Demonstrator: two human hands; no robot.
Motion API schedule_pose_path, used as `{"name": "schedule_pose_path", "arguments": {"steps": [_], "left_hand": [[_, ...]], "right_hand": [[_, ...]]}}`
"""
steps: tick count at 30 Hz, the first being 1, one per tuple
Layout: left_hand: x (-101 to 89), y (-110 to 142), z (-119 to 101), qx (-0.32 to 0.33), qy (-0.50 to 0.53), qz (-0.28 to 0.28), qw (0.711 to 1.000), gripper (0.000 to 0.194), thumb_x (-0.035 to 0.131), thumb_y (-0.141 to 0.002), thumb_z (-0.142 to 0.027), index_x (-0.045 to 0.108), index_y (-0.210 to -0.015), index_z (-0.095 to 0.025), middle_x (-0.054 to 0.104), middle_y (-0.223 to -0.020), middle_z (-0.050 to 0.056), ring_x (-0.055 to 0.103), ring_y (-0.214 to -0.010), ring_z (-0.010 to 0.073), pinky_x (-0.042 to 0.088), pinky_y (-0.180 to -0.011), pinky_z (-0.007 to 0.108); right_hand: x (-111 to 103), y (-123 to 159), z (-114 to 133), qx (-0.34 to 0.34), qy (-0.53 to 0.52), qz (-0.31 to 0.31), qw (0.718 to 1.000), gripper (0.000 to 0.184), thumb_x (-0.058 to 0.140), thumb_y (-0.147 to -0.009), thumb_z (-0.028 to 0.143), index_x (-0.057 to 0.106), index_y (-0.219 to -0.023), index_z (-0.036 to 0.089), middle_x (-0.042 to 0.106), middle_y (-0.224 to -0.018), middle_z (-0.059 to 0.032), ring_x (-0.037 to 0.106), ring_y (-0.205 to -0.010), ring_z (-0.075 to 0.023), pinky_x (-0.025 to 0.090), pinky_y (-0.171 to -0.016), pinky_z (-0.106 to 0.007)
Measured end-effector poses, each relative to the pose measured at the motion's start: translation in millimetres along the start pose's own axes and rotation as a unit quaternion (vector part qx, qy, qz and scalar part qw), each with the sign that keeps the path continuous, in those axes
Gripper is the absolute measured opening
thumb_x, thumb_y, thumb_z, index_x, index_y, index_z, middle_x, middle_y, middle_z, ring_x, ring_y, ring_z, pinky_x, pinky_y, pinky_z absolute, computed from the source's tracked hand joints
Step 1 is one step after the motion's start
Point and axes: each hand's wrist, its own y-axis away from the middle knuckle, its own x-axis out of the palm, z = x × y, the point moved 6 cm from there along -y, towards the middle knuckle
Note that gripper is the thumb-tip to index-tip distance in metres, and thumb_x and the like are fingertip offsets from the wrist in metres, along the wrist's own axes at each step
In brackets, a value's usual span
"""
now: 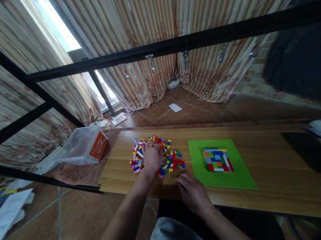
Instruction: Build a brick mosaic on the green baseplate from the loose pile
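A loose heap of small coloured toy building bricks (139,157) is spread over the wooden table. My left hand (153,156) lies over the middle of the heap, its fingers stretched down among the bricks; the fingertips are partly hidden. At the table's near edge, just below the heap, rests my right hand (193,193), with its fingers curled in; whatever they may hold is hidden. To its right, a green baseplate (202,176) lies flat. On that plate sits a low, roughly square block of joined bricks (218,160) in blue, red, white, orange and other colours.
A clear plastic box (80,145) with an orange label stands left of the table (269,143). Black metal rails (170,47) cross above the far side. A dark flat pad (313,153) lies at the right. Curtains (144,22) hang behind.
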Motion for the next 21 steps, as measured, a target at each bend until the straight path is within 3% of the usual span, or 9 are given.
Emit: {"name": "schedule_pose_path", "arguments": {"steps": [11,21], "left_hand": [[3.3,-7.1,-5.3,-0.011,0.011,0.054,0.998,0.02,0.052,-0.081,-0.015,0.066,-0.094,-0.02,0.063,-0.118,0.009,0.053,-0.111,0.0283,0.039,-0.097,0.047],[-3.4,-3.5,-13.0,0.044,-0.038,0.053,0.997,0.016,0.049,-0.087,-0.018,0.063,-0.092,-0.021,0.066,-0.108,0.009,0.054,-0.109,0.0283,0.038,-0.096,0.046]], "right_hand": [[-1.8,-1.5,2.3,0.005,-0.01,0.002,1.0,0.021,0.045,-0.093,0.013,0.063,-0.093,0.022,0.062,-0.09,-0.0048,0.059,-0.087,-0.0178,0.05,-0.078,-0.031],[-0.9,-4.4,4.3,0.014,-0.006,0.004,1.0,0.018,0.047,-0.091,0.012,0.062,-0.091,0.021,0.062,-0.089,-0.0045,0.057,-0.086,-0.018,0.048,-0.076,-0.03]]}}
